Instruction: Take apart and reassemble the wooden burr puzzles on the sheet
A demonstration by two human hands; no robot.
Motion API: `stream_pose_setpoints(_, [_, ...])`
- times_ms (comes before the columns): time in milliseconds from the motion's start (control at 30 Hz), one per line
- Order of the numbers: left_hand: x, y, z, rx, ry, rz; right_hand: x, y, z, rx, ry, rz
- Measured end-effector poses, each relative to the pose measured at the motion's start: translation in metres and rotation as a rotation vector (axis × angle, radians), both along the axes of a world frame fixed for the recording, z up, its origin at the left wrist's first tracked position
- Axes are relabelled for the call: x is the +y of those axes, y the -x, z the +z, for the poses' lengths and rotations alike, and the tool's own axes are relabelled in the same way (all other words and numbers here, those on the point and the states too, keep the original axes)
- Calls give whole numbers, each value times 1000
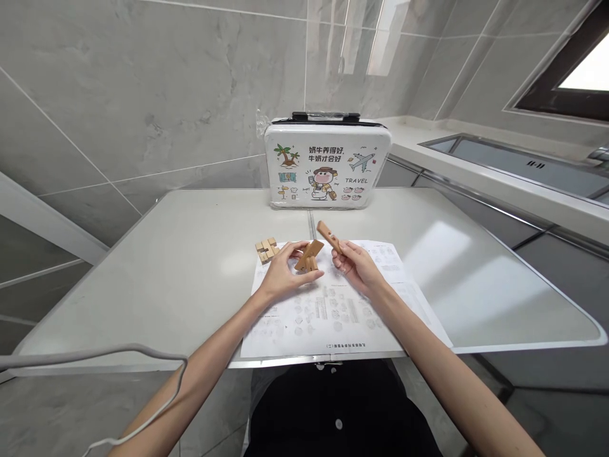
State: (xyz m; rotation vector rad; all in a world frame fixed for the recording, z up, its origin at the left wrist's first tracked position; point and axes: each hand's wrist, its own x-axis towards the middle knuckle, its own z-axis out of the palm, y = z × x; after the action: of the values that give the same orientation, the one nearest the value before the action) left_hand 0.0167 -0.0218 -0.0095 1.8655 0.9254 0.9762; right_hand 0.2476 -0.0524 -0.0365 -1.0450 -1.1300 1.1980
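My left hand [285,274] is closed on a small wooden puzzle assembly [309,257], made of a slanted flat piece and shorter blocks. Between the fingers of my right hand [356,265] is a long wooden puzzle piece [329,236] with a notch, pointing up and to the left. The two wooden parts are apart, with a small gap between them. Left of my left hand, a cluster of wooden blocks [266,250] lies on the table. Beneath both hands is a printed paper sheet [328,330] with small diagrams and text.
A white case [328,168] with cartoon prints and a black handle stands at the table's back against the tiled wall. The folding table [190,273] has a seam down its middle. A grey cable [157,355] crosses the lower left. A sink [523,165] lies to the right.
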Motion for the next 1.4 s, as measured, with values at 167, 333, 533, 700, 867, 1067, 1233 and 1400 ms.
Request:
stream_pose_setpoints(167, [6,0,1,-230,386,-51,0,3,-6,-166,-27,-223])
stream_pose_setpoints(333, [7,0,8,-500,611,-157,-5,10,-10,-438,-93,-333])
stream_pose_setpoints(533, [9,-1,5,-543,656,-187,-2,11,-16,-680,-208,-367])
stream_pose_setpoints(700, [8,-1,5,-521,636,-202,-3,15,-22,-802,-255,-350])
stream_pose_setpoints(867, [6,-2,7,-514,645,-221,-6,17,-26,-873,-279,-342])
stream_pose_setpoints(1067, [5,-3,4,-486,636,-243,-9,18,-12,-839,-336,-354])
stream_pose_setpoints(1233, [2,-4,-2,-374,517,-217,-15,24,3,-687,-552,-212])
stream_pose_setpoints(1400, [-6,-4,0,-227,408,-237,-18,29,3,-718,-598,-154])
